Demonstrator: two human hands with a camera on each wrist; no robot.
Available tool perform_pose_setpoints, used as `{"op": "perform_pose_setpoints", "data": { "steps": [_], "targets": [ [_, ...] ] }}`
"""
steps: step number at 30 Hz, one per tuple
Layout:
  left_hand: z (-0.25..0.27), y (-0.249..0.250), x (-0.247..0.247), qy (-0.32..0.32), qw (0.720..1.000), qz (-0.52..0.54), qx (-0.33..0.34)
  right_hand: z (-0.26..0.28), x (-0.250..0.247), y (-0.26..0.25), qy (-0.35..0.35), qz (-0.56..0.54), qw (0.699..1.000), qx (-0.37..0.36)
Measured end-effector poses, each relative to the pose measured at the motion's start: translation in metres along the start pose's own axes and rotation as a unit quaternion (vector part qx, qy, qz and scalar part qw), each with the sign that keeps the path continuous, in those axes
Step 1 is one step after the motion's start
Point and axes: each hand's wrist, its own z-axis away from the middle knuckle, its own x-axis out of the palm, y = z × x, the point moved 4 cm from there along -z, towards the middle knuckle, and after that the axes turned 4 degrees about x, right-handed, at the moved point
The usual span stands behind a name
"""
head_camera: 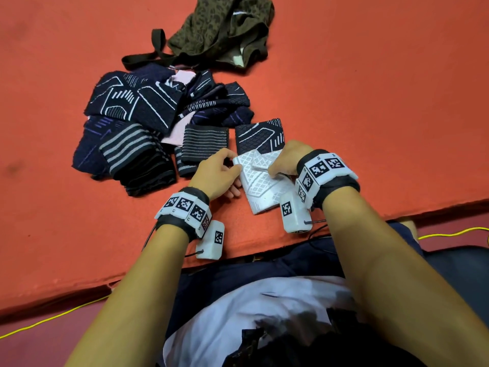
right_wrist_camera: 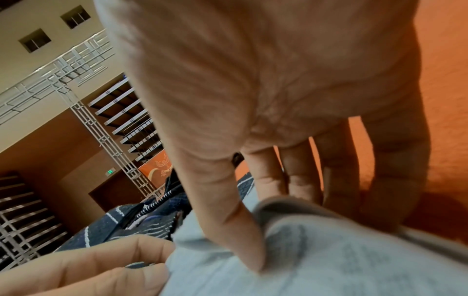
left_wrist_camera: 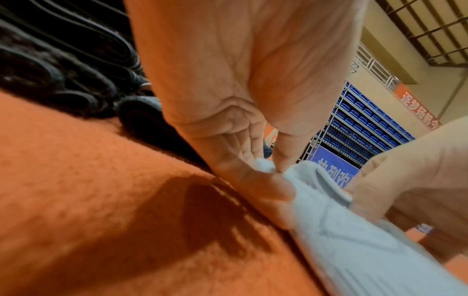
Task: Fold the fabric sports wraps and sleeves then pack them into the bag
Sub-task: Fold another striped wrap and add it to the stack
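White sleeve (head_camera: 260,181): lies lengthwise toward you between your hands, left hand (head_camera: 215,176) pinching its far-left corner, right hand (head_camera: 287,161) pinching the folded flap.

Both bare forearms reach forward, each wrist banded with a marker cuff. The left hand (head_camera: 215,174) pinches the white sleeve (head_camera: 260,186) edge between thumb and fingers. The right hand (head_camera: 288,161) pinches the opposite fold, thumb on top, fingers tucked underneath.

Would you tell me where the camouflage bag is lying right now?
In the head view the camouflage bag lies crumpled at the far top centre of the orange mat, just beyond the pile of dark wraps, away from both hands.
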Motion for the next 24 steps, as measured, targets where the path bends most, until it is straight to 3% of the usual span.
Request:
{"op": "perform_pose_setpoints", "data": {
  "steps": [7,11,16,24],
  "targets": [
    [-0.004,0.005,0.005,0.007,0.999,-0.012,0.034,0.001,-0.008,0.009,-0.004,-0.081,0.997,-0.011],
    [-0.005,0.006,0.006,0.011,0.996,-0.053,0.064,0.005,-0.009,0.008,-0.017,-0.068,0.997,-0.018],
    [-0.006,0.002,0.007,0.015,0.997,-0.033,0.062,-0.002,-0.017,0.013,0.054,-0.063,0.996,0.014],
    [-0.007,0.003,0.009,0.022,0.997,-0.033,0.061,-0.006,-0.016,0.019,0.055,-0.077,0.995,0.031]
  ]
}}
